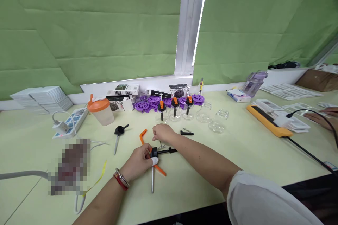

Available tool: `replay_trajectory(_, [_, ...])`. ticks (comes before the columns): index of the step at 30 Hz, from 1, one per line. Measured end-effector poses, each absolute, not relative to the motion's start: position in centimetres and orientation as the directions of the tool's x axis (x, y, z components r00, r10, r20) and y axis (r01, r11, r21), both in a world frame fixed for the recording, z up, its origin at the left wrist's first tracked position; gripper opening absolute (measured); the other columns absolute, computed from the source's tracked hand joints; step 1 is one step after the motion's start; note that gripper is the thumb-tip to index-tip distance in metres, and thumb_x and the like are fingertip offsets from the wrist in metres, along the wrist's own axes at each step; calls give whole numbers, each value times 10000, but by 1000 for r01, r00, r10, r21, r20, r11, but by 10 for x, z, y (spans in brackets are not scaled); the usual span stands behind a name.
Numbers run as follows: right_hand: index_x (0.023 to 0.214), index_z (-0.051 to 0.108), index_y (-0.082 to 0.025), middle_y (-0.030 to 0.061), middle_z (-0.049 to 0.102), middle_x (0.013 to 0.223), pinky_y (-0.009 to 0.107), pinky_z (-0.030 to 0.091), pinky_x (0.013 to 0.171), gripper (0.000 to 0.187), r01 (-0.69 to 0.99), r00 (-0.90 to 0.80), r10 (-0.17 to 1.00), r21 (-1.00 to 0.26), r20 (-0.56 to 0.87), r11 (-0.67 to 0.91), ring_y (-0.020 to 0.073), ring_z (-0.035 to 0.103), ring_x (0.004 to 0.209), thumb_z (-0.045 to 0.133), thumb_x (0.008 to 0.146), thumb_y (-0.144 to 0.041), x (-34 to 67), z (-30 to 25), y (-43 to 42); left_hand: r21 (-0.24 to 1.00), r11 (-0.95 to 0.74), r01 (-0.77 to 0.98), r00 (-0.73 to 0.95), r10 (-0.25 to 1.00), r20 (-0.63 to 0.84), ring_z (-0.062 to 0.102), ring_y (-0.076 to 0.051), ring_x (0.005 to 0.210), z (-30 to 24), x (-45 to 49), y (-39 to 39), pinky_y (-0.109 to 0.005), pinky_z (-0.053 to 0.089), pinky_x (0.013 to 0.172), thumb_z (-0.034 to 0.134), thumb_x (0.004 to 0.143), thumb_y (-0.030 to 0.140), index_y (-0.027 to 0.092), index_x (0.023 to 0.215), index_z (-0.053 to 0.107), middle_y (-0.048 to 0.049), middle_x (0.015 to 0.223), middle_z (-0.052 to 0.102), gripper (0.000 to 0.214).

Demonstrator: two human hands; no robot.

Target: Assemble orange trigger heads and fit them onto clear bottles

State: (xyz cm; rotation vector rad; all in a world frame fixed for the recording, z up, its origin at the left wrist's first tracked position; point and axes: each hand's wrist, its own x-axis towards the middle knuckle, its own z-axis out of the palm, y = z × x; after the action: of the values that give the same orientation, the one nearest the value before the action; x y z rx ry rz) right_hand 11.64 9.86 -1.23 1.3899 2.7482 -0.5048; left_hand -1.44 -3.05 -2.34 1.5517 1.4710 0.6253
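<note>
My left hand (139, 161) is closed on a black pump head (154, 152) with a long metal tube (152, 179) pointing toward me and an orange lever (160, 170) under it. My right hand (163, 133) rests on the table just beyond, fingers curled in a pinch on something I cannot make out. An orange bent piece (143, 135) lies to its left. Small black parts (172, 150) and a black piece with a spring (187, 132) lie to its right. Another black pump head with a metal tube (118, 135) lies further left.
At the back stand three assembled pumps in clear jars (174, 109), empty glass jars (216, 121), purple discs (148, 103), small boxes (124, 95) and an orange-lidded cup (101, 111). A power strip (71, 122) lies left. Another person's hand (320, 119) is at right, near an orange-edged device (266, 121).
</note>
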Motion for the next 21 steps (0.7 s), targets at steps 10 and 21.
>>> replay_trajectory(10, [889,700,-170,103,712,961,267,413,679,204,776,-607,779,-329,-157,538,221,641,896,661,807,-352,122,-2,92,858,119,500,181,954,-238,413,-95,485,-24,-15,-31,-223,322,443,611,745,401,205,852,479,76,633,448,259])
replay_trajectory(21, [787,711,-192,44,705,877,234,349,618,83,756,-636,747,-348,-193,554,183,610,848,712,751,-266,174,-10,84,853,117,508,174,956,-235,425,-95,494,-20,-12,-30,-228,333,462,634,738,393,200,834,496,76,621,450,256])
